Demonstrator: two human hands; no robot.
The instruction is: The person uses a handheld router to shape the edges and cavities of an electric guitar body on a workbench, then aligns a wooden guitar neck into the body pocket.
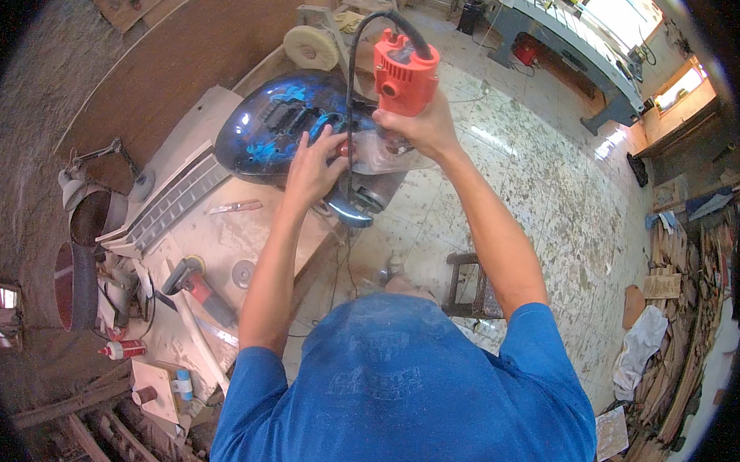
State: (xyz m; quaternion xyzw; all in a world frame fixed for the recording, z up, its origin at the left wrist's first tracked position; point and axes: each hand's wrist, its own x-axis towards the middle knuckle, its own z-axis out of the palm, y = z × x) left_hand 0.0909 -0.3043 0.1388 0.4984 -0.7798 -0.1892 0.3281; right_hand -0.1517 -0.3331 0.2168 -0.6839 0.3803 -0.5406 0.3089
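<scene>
Orange power tool (405, 74) at twelve o'clock in the head view, the right hand (421, 132) clamped round it; left hand (313, 168), grip unclear, at the blue-black guitar body (254, 120), ten o'clock. Steady, level support seems wise — black cable (353, 105) hangs between them. Grinder (203, 296) at eight, on the surface (282, 226).

An orange power tool (405, 72), grinder (206, 296) and stacked timber (689, 331) show a workshop.
</scene>
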